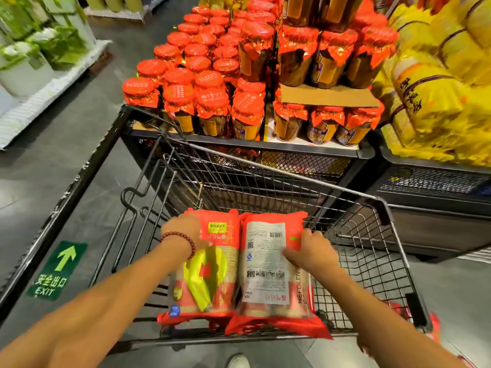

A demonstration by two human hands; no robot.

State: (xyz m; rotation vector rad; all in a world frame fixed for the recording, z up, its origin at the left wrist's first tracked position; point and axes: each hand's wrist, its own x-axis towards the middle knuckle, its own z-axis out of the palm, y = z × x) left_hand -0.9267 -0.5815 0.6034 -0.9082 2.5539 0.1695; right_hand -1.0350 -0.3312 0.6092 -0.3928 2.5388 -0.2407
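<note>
At lower centre of the frame, two red packets sit side by side over a wire shopping cart [393, 235]. The left hand [183, 231] has its grip closed on the left packet [210, 274]; the right hand [309, 252] clasps the right packet [268, 272].

Fingers of the left hand [182, 229] out of sight behind the left red packet [212, 264]; yellow sacks [435, 99] a blur.

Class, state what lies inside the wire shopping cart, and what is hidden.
Two red packets are side by side inside the cart: the left hand grips the left packet, the right hand the right packet. Whatever lies beneath them is covered.
</note>
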